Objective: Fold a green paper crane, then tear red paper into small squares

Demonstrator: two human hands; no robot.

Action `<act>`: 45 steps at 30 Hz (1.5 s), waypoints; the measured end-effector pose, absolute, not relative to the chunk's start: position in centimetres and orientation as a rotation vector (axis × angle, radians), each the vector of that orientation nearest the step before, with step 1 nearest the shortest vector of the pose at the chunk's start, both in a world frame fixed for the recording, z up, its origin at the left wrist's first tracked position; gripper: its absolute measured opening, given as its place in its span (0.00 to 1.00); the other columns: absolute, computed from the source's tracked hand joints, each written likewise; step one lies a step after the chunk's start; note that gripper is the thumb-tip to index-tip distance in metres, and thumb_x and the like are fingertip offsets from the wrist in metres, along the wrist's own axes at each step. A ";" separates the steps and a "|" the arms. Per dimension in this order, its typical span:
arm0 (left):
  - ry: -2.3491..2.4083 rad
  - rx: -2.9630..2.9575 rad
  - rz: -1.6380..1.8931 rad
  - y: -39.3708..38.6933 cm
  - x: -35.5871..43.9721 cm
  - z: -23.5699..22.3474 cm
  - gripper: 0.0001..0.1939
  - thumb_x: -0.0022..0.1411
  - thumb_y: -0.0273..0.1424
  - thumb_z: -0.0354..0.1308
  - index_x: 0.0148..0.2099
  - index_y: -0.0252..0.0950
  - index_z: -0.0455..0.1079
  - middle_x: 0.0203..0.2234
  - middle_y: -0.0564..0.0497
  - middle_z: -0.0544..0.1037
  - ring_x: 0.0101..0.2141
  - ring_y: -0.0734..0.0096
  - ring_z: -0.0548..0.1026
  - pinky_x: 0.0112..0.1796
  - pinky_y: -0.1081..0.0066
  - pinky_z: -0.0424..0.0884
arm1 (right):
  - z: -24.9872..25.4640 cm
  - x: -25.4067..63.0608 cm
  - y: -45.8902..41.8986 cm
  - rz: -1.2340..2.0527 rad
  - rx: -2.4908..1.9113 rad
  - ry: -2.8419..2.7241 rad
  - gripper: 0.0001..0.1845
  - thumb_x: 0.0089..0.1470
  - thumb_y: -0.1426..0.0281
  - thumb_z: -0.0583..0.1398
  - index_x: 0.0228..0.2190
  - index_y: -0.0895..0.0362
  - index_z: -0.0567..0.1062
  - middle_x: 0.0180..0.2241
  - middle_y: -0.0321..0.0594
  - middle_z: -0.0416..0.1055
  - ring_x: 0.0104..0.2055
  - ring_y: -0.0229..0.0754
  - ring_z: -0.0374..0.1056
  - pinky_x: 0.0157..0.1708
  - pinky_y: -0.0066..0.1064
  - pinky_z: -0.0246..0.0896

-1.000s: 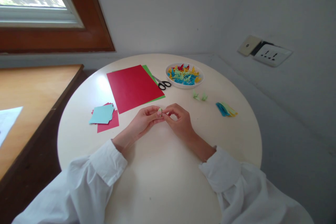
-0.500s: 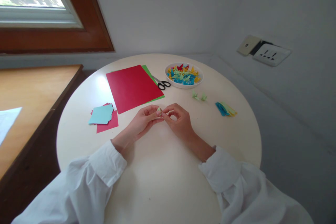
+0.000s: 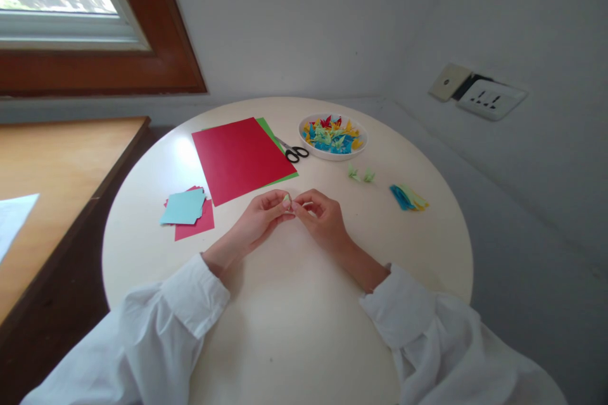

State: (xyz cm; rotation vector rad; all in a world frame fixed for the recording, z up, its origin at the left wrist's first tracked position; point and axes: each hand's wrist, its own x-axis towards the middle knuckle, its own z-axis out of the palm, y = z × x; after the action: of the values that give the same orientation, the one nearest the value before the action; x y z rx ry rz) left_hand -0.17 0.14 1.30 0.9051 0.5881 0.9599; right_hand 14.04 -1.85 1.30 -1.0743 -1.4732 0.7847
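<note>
Between my two hands, over the middle of the table, is a small pale green folded paper piece (image 3: pixel 286 198). My left hand (image 3: pixel 266 210) pinches it between thumb and fingers. The thumb and forefinger of my right hand (image 3: pixel 320 215) are closed on its right side. Fingers cover most of the piece, so its full shape is hidden. To the right, beyond my right hand, two light green folded paper cranes (image 3: pixel 353 172) stand on the table. A bundle of blue, green and yellow folded paper pieces (image 3: pixel 408 197) lies further right.
On the round white table (image 3: pixel 285 329), a large red sheet (image 3: pixel 242 158) overlaps a green sheet (image 3: pixel 291 178). Black-handled scissors (image 3: pixel 295 153) touch the sheets. A white bowl (image 3: pixel 332 155) holds several coloured paper cranes. Small blue squares (image 3: pixel 183 207) lie on pink ones (image 3: pixel 202 221) at left.
My right hand's fingers have shifted slightly around the paper piece. My left hand stays almost still, and the things on the table have not moved.
</note>
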 end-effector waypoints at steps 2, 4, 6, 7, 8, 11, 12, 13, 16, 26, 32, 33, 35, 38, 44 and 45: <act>0.588 0.925 0.956 0.2 -0.2 1.2 0.10 0.49 0.33 0.67 0.30 0.33 0.72 0.25 0.54 0.73 0.31 0.76 0.72 0.38 0.73 0.67 | 1.3 14.1 -1.8 0.801 -1.072 -1.475 0.03 0.46 0.70 0.59 0.23 0.56 0.71 0.25 0.36 0.70 0.28 0.37 0.67 0.28 0.28 0.64; 0.598 0.942 0.968 0.2 -0.2 1.0 0.10 0.49 0.33 0.67 0.30 0.33 0.72 0.23 0.54 0.73 0.29 0.77 0.71 0.35 0.75 0.66 | 1.3 14.1 -1.8 0.814 -1.074 -1.477 0.04 0.46 0.69 0.59 0.23 0.56 0.71 0.24 0.36 0.70 0.28 0.37 0.67 0.28 0.28 0.64; 0.619 0.945 0.993 0.2 -0.2 1.0 0.10 0.48 0.33 0.67 0.29 0.33 0.72 0.22 0.55 0.72 0.26 0.79 0.69 0.32 0.77 0.65 | 1.3 14.1 -1.8 0.814 -1.083 -1.473 0.04 0.47 0.69 0.59 0.23 0.56 0.71 0.25 0.36 0.70 0.28 0.37 0.68 0.28 0.28 0.64; 0.634 0.936 1.009 0.2 -0.3 1.0 0.10 0.48 0.33 0.68 0.28 0.33 0.72 0.22 0.55 0.72 0.26 0.80 0.69 0.31 0.78 0.64 | 1.3 14.1 -1.8 0.815 -1.090 -1.468 0.05 0.47 0.68 0.59 0.23 0.56 0.71 0.25 0.36 0.70 0.29 0.37 0.68 0.28 0.28 0.64; 0.650 0.921 1.027 0.2 -0.3 1.0 0.10 0.47 0.32 0.68 0.28 0.33 0.72 0.21 0.55 0.73 0.25 0.80 0.69 0.30 0.78 0.64 | 1.3 14.1 -1.8 0.820 -1.095 -1.463 0.05 0.47 0.68 0.59 0.23 0.56 0.71 0.25 0.36 0.70 0.29 0.37 0.68 0.27 0.28 0.64; 0.679 0.865 1.087 0.2 -0.2 1.0 0.09 0.45 0.31 0.69 0.27 0.34 0.73 0.21 0.55 0.74 0.25 0.79 0.70 0.30 0.78 0.65 | 1.3 14.1 -1.9 0.871 -1.103 -1.454 0.06 0.47 0.67 0.59 0.26 0.56 0.72 0.27 0.38 0.72 0.30 0.38 0.69 0.29 0.28 0.65; 0.674 0.851 1.102 0.3 -0.2 1.0 0.09 0.44 0.30 0.69 0.27 0.34 0.73 0.22 0.55 0.75 0.26 0.79 0.71 0.31 0.77 0.65 | 1.3 14.0 -1.9 0.894 -1.103 -1.456 0.06 0.47 0.66 0.60 0.27 0.57 0.73 0.29 0.38 0.72 0.31 0.38 0.69 0.29 0.28 0.65; 0.663 0.842 1.108 0.3 -0.2 1.0 0.08 0.44 0.30 0.69 0.27 0.34 0.74 0.22 0.54 0.75 0.26 0.78 0.71 0.32 0.77 0.66 | 1.3 14.0 -1.9 0.917 -1.104 -1.458 0.07 0.47 0.66 0.60 0.28 0.57 0.73 0.30 0.39 0.72 0.32 0.38 0.69 0.30 0.29 0.65; 0.623 0.835 1.085 0.4 -0.2 1.1 0.08 0.42 0.29 0.70 0.26 0.33 0.74 0.21 0.54 0.75 0.27 0.77 0.72 0.34 0.76 0.66 | 1.1 13.9 -1.9 0.964 -1.111 -1.457 0.09 0.45 0.65 0.62 0.30 0.57 0.74 0.32 0.40 0.72 0.34 0.39 0.69 0.30 0.29 0.65; 0.651 0.901 1.051 0.4 -0.2 0.8 0.07 0.46 0.30 0.68 0.29 0.33 0.75 0.24 0.53 0.75 0.28 0.78 0.71 0.34 0.75 0.65 | 0.8 14.2 -1.7 0.824 -1.073 -1.549 0.05 0.49 0.67 0.60 0.25 0.56 0.73 0.27 0.36 0.71 0.30 0.37 0.67 0.29 0.28 0.62; 0.754 0.984 1.077 0.1 -0.1 1.2 0.08 0.45 0.32 0.68 0.27 0.34 0.74 0.22 0.54 0.75 0.26 0.77 0.70 0.30 0.76 0.64 | 0.7 14.4 -1.6 0.712 -1.094 -1.670 0.05 0.51 0.69 0.58 0.26 0.57 0.72 0.26 0.37 0.71 0.29 0.36 0.65 0.27 0.27 0.60; 0.764 0.996 1.092 0.0 0.0 1.3 0.08 0.45 0.32 0.68 0.26 0.34 0.74 0.22 0.54 0.75 0.25 0.77 0.70 0.29 0.76 0.64 | 0.7 14.3 -1.6 0.704 -1.100 -1.672 0.05 0.51 0.69 0.58 0.26 0.57 0.72 0.26 0.37 0.71 0.29 0.36 0.65 0.27 0.27 0.60; 0.797 1.020 1.143 -0.1 0.1 1.5 0.09 0.43 0.32 0.69 0.25 0.34 0.74 0.21 0.54 0.75 0.24 0.77 0.70 0.28 0.76 0.64 | 0.7 14.2 -1.6 0.702 -1.115 -1.647 0.06 0.51 0.68 0.58 0.25 0.57 0.72 0.26 0.37 0.71 0.28 0.36 0.65 0.26 0.27 0.59; 0.859 1.041 1.213 -0.1 0.3 1.6 0.08 0.42 0.32 0.69 0.25 0.35 0.74 0.22 0.54 0.76 0.25 0.77 0.71 0.29 0.75 0.65 | 0.6 14.1 -1.6 0.723 -1.168 -1.571 0.08 0.50 0.65 0.59 0.25 0.56 0.72 0.26 0.37 0.71 0.28 0.37 0.65 0.25 0.27 0.58; 0.944 1.241 1.323 0.0 0.2 1.3 0.06 0.43 0.30 0.68 0.26 0.35 0.75 0.26 0.51 0.77 0.29 0.72 0.73 0.32 0.73 0.67 | 0.5 14.2 -1.3 0.808 -1.235 -1.477 0.10 0.48 0.64 0.58 0.22 0.57 0.71 0.23 0.36 0.70 0.27 0.37 0.65 0.25 0.28 0.58; 0.938 1.278 1.340 0.1 0.2 1.2 0.05 0.43 0.29 0.67 0.27 0.36 0.75 0.26 0.51 0.77 0.30 0.71 0.73 0.33 0.72 0.68 | 0.5 14.2 -1.2 0.850 -1.207 -1.470 0.09 0.48 0.64 0.58 0.23 0.57 0.72 0.24 0.37 0.71 0.27 0.37 0.66 0.26 0.29 0.59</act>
State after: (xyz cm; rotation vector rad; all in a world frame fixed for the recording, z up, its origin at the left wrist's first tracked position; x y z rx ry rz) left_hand 0.15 0.05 1.23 1.2779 0.9383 1.3405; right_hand 14.20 -1.22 0.51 -1.2065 -1.4701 0.8502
